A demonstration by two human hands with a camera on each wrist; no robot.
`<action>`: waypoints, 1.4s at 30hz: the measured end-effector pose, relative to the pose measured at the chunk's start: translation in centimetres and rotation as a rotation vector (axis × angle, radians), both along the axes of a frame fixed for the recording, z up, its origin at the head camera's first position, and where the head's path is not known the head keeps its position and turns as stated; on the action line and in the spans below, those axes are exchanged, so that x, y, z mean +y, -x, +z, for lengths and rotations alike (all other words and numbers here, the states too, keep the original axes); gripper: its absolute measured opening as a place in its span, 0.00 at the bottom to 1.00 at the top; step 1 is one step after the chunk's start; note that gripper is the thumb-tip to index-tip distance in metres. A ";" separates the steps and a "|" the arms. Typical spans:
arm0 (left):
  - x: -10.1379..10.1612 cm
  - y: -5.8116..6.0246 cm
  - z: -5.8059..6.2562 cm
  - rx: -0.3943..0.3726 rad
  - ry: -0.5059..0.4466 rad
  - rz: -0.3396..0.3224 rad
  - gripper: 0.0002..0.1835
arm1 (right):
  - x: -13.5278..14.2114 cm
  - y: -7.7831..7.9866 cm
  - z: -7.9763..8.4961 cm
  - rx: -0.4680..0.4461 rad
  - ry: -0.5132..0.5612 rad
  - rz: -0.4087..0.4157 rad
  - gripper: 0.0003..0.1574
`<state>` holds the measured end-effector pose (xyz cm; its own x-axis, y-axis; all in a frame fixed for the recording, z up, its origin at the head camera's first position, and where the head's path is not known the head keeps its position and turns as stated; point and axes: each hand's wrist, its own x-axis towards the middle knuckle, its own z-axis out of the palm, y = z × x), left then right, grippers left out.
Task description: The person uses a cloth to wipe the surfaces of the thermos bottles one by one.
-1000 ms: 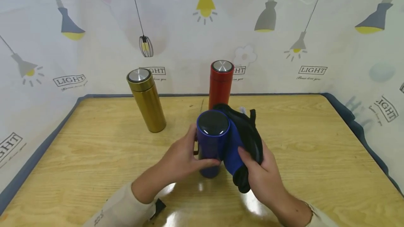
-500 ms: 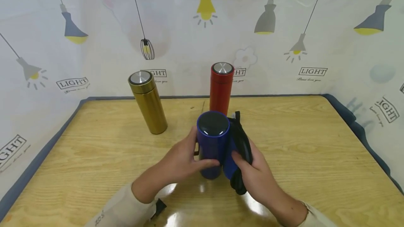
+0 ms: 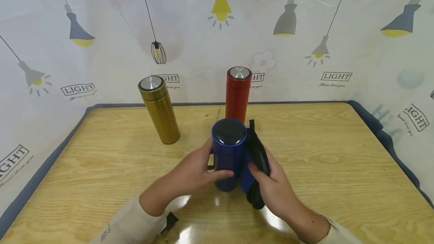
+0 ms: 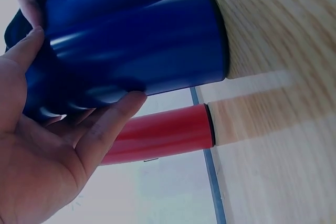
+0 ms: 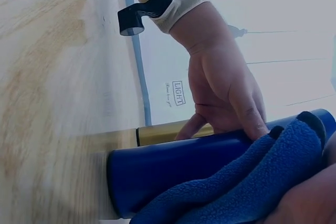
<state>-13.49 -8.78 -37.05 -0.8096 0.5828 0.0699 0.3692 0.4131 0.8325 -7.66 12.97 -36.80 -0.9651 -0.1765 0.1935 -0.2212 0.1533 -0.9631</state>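
Note:
A blue vacuum flask [image 3: 226, 157] with a glossy dark lid stands upright on the wooden table. My left hand [image 3: 191, 170] grips it from the left, thumb across the front and fingers round the far side. In my right hand [image 3: 279, 187] is a folded cloth [image 3: 261, 157], fleecy blue inside with a black outer side and a small loop. Its blue pile [image 5: 247, 177] lies along the flask's right side in the right wrist view. My right thumb presses on the fold, while the other fingers are mostly hidden behind it.
Behind the blue flask stands a red flask [image 3: 238, 93] with a silver lid. A gold flask [image 3: 159, 112] stands at the back left. A lamp-printed fabric backdrop [image 3: 193, 18] closes off the back and sides. A black wrist camera [image 5: 144, 14] sits on my left sleeve.
The cloth in my right hand has swung left and turned more edge-on beside the flask, mostly during the first half second. My left hand and the flask have stayed nearly in place.

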 end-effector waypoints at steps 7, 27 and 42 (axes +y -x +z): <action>-0.1 0.0 -0.1 0.003 -0.007 -0.028 0.51 | 0.2 -0.8 1.2 0.017 -0.025 -0.082 0.29; -0.1 -0.1 0.1 -0.028 -0.013 -0.046 0.51 | 0.2 -0.2 0.5 0.022 -0.011 0.005 0.31; -0.1 -0.1 0.1 -0.028 -0.005 -0.014 0.52 | 0.3 -0.7 1.3 -0.005 -0.028 -0.072 0.31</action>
<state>-13.41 -8.87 -36.96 -0.8031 0.5938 0.0501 0.3515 0.4042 0.8444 -6.93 13.23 -35.54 -0.9765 -0.1115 0.1844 -0.2035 0.1959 -0.9593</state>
